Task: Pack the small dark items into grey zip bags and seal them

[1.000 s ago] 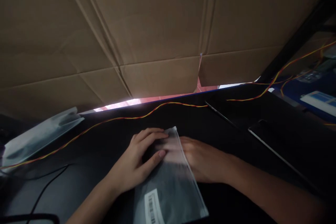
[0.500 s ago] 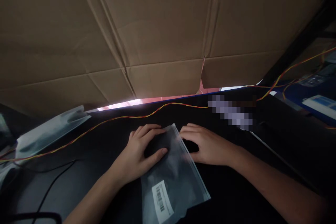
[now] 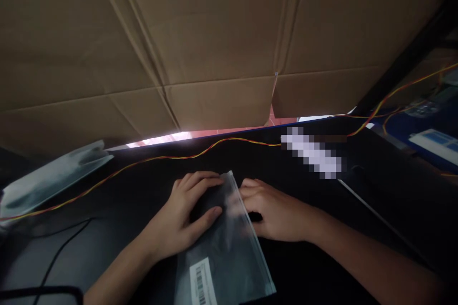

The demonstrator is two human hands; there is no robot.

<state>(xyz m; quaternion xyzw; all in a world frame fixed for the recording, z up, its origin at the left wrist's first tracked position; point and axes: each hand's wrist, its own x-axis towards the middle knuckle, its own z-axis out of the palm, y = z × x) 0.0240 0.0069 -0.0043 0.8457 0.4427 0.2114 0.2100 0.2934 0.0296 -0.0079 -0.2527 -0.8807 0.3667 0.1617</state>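
A clear zip bag [image 3: 229, 252] with a white barcode label [image 3: 201, 285] lies on the black table [image 3: 322, 257] in front of me. My left hand [image 3: 186, 217] rests flat on the bag's upper left part, fingers stretched toward its top corner. At the bag's right edge my right hand [image 3: 275, 212] has its fingertips curled at the zip strip, some showing through the plastic. What is inside the bag is too dark to make out.
A big cardboard box [image 3: 214, 43] fills the space above the table's far edge. A red-yellow twisted wire [image 3: 171, 157] runs across the table. Another plastic bag [image 3: 53, 181] lies at the left. A black cable [image 3: 57, 257] lies near left, a thin dark panel [image 3: 375, 209] at right.
The bag has shifted slightly left and toward me. My right hand went from under the bag's edge to beside it, then back to the zip edge. My left hand stays on top.
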